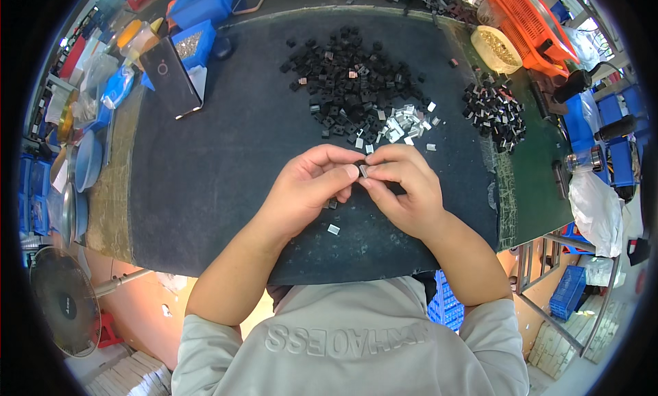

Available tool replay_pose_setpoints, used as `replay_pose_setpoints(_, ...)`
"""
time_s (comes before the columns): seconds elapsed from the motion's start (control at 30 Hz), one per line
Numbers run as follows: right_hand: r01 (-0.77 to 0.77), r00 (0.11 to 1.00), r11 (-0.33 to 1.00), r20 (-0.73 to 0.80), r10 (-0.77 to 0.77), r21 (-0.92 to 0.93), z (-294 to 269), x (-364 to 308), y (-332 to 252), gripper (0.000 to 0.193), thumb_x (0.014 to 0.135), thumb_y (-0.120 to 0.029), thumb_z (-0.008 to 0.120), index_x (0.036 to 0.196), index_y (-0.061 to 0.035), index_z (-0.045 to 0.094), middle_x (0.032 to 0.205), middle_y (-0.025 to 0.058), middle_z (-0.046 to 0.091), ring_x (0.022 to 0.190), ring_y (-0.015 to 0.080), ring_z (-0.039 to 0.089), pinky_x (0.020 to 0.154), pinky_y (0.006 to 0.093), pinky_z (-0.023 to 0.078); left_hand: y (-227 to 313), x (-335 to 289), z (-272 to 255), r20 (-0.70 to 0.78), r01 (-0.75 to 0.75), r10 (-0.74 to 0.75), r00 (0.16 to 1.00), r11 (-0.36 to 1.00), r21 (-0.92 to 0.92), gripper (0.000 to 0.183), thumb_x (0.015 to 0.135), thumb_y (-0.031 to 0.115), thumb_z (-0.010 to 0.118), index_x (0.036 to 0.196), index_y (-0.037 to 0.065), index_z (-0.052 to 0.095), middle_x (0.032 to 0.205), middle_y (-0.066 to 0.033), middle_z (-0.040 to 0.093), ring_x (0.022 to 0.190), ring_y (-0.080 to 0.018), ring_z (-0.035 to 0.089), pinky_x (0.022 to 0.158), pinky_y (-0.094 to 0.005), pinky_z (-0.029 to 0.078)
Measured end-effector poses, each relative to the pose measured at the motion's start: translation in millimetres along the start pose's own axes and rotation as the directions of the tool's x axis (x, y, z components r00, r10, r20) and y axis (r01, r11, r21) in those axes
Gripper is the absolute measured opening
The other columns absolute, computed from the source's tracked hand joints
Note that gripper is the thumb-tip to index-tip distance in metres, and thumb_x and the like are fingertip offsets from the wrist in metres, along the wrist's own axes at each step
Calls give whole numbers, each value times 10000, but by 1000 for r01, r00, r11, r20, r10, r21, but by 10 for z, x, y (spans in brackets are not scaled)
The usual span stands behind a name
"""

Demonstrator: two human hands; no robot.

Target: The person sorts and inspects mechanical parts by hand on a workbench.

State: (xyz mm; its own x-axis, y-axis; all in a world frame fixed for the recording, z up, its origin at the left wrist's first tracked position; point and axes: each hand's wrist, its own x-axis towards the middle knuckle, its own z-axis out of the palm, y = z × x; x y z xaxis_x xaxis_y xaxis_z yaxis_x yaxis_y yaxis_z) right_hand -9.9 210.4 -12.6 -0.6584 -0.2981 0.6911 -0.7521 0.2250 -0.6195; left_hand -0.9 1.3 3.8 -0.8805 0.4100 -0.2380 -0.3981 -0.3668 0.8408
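My left hand [308, 187] and my right hand [410, 190] meet over the dark mat, fingertips pinched together. Between them is a small black block [360, 164], and a small silver metal clip [364, 170] shows against it at my right fingertips. Fingers cover much of both pieces. Just beyond lies a heap of small black blocks [349, 77], with a cluster of silver metal clips [404, 124] at its near right side. One loose silver clip [334, 229] rests on the mat nearer to me, below my left hand.
At the right, black pieces with silver parts form another pile [495, 111]. Behind it stand a cream tray of small parts [496, 50] and an orange basket [531, 26]. A dark phone-like slab [170, 77] leans at the left, beside a blue bin [195, 43]. A fan [65, 301] stands lower left.
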Motion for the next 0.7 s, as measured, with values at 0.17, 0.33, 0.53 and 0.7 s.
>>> replay_pose_setpoints(0.17, -383, 923, 895, 116, 366, 230, -4, -38, -34, 326, 837, 4, 802, 1135, -46, 678, 1141, 75, 594, 659, 92, 586, 598, 230, 493, 16, -2, -44, -19, -14, 17, 1000, 994, 105, 338, 984, 120, 677, 1304, 25, 627, 971, -12, 671, 825, -82, 592, 733, -231, 481)
replay_pose_setpoints(0.33, -351, 915, 898, 300, 270, 265, -82, -53, 68, 458, 856, -24, 798, 1294, -62, 669, 1114, 63, 595, 692, 67, 555, 612, 228, 472, 79, 10, -2, 27, -20, 16, 1000, 989, 144, 505, 960, 108, 676, 1431, 44, 504, 996, 3, 650, 844, -73, 570, 714, -222, 443)
replay_pose_setpoints(0.53, -300, 939, 917, 252, 234, 264, -90, -30, -1, 345, 863, -27, 797, 1193, -45, 701, 1039, 60, 621, 711, 80, 561, 613, 242, 470, 76, -22, -3, 73, -18, 9, 997, 992, 125, 499, 956, 99, 683, 1424, 43, 518, 1036, -5, 648, 861, -71, 566, 738, -230, 444)
replay_pose_setpoints(0.7, -258, 954, 936, 215, 208, 241, -82, -19, -23, 298, 863, -29, 797, 1147, -37, 707, 984, 63, 638, 731, 107, 576, 623, 256, 479, 84, -24, 17, 78, 9, -13, 997, 998, 55, 490, 955, 82, 683, 1417, 36, 524, 1036, -8, 657, 860, -73, 569, 754, -237, 453)
